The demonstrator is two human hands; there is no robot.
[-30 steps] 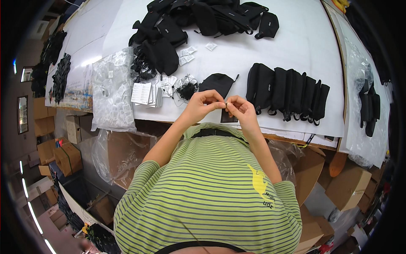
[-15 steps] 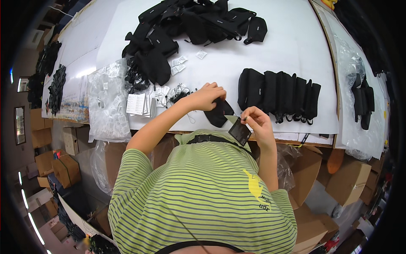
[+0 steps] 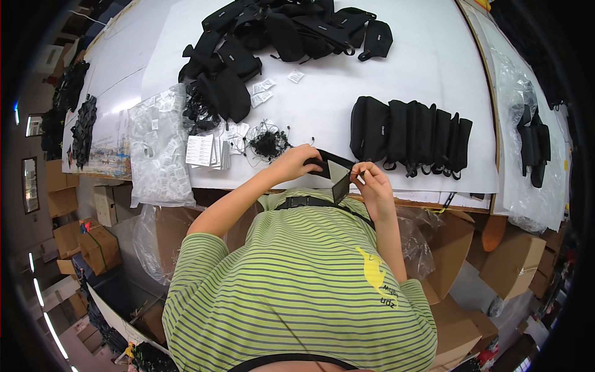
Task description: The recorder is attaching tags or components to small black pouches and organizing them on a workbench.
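Close to my body, my left hand (image 3: 300, 163) is closed on a small black fabric pouch (image 3: 321, 171) at the table's near edge. To its right, my right hand (image 3: 374, 181) pinches with thumb and fingertips at the corner of a dark hang tag (image 3: 340, 190). The tag looks folded, with a pale inner face showing, and hangs against the pouch. Its cord is too small to make out between my fingers. Left of my left hand lies a tangle of thin black tag cords (image 3: 270, 142).
A row of black pouches (image 3: 396, 133) stands at the right. More black pouches (image 3: 279, 31) are heaped at the far side. White cards (image 3: 204, 152), a clear bag of small white packets (image 3: 158, 152) and loose packets (image 3: 262, 93) lie left. Cardboard boxes (image 3: 508, 260) stand below the table.
My left hand has moved down toward me, turning the pouch more edge-on. The tag has swung closer to the pouch and now shows its pale inner face. My right hand stays pinched.
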